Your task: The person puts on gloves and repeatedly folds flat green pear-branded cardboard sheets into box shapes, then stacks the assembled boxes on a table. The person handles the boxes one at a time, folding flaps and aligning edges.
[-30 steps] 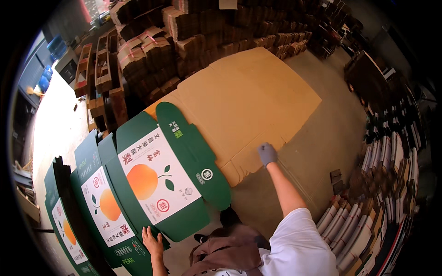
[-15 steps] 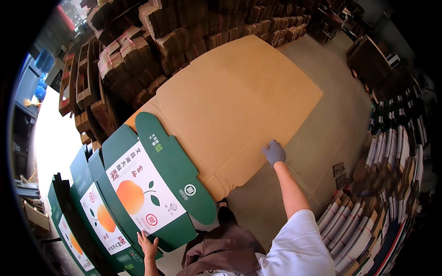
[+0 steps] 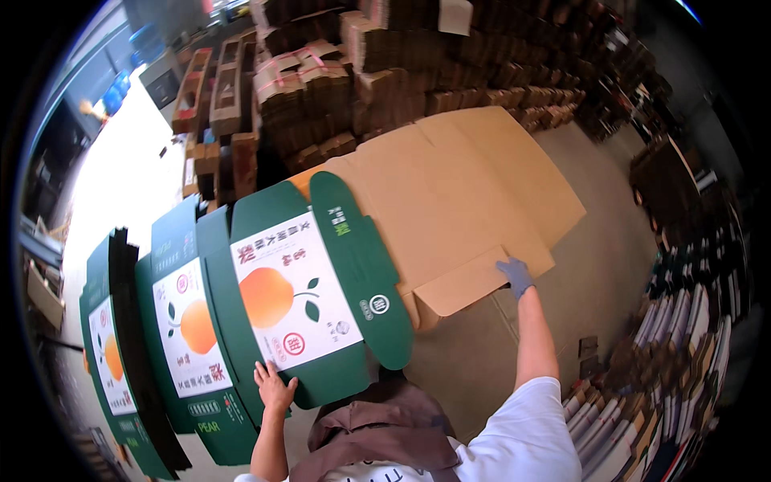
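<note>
A large flat cardboard blank (image 3: 462, 189) lies in front of me with its plain brown side up. Along its near edge, a narrow flap (image 3: 462, 281) is folded up over the sheet. My right hand (image 3: 516, 275), in a grey glove, grips the flap's right end. Over the blank's left part lies a green printed carton panel (image 3: 309, 293) with a white label and an orange fruit picture; whether the two are joined I cannot tell. My bare left hand (image 3: 275, 388) rests with fingers spread at that panel's near left corner.
Other green carton panels (image 3: 189, 321) continue to the left, beside a dark-edged stack of blanks (image 3: 112, 345). Bundled brown cardboard (image 3: 301, 88) is piled along the back near wooden pallets (image 3: 229, 96). Stacked folded cartons (image 3: 614, 402) stand on the floor at right.
The near flap, flat before, is now folded up with my right hand at its end. My left hand stays by the green panel's corner. The whole view has shifted.
</note>
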The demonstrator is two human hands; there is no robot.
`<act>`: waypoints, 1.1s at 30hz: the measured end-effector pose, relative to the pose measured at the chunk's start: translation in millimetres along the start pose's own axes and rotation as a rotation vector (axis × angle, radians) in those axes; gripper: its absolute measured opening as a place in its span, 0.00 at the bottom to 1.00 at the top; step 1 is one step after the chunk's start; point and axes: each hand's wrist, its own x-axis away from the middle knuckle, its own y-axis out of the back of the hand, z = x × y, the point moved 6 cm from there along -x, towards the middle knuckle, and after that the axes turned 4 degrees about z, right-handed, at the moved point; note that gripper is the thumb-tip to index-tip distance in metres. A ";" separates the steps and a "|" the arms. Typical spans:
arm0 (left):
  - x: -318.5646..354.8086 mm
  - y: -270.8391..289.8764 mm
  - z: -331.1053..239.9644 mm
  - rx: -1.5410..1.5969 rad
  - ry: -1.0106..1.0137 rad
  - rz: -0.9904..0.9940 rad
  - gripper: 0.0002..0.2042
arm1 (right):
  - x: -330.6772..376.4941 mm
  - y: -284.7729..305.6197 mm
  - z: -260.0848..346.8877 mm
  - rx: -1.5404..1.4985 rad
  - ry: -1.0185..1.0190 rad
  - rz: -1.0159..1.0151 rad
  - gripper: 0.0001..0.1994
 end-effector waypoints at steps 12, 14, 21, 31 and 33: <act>2.6 24.5 20.8 0.226 -0.114 -0.004 0.37 | 310.4 -91.4 378.6 0.560 1.048 -0.065 0.13; -13.4 27.3 48.5 0.681 -0.162 -0.037 0.31 | 366.5 -193.2 380.1 0.899 1.382 -0.085 0.11; 25.2 122.5 62.8 2.091 -0.363 0.488 0.36 | 381.2 -394.5 234.5 1.094 1.263 0.097 0.10; -3.8 45.0 114.4 1.726 0.151 0.220 0.13 | 372.3 -473.3 135.0 1.318 1.043 0.599 0.10; -1.7 40.9 115.5 1.505 0.199 0.058 0.10 | 368.2 -473.3 127.4 1.397 0.780 0.877 0.21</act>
